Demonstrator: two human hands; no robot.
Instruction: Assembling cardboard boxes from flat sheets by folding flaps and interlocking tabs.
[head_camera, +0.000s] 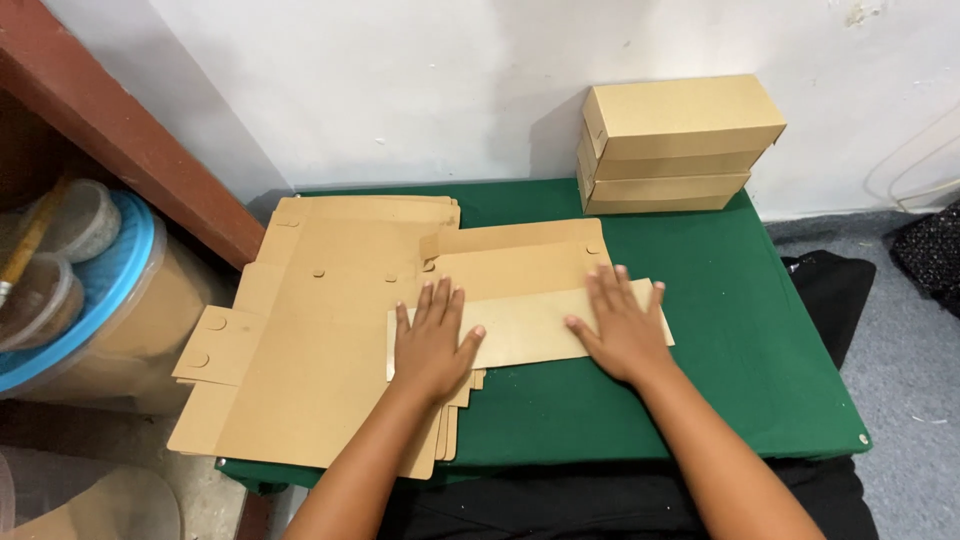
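Two bare arms with no sleeves showing, left hand (432, 340) and right hand (622, 325) bare, no rings, no watch, no gloves, black clothes (560, 505) low down

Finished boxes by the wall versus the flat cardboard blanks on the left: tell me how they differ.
The finished boxes are folded into closed blocks; the flat cardboard blanks are unfolded sheets with tabs showing. The boxes stand stacked at the back of the green table against the wall; the blanks lie in a loose pile overhanging its left edge. No hand touches the boxes; the left hand rests over the blanks. Both are plain brown cardboard.
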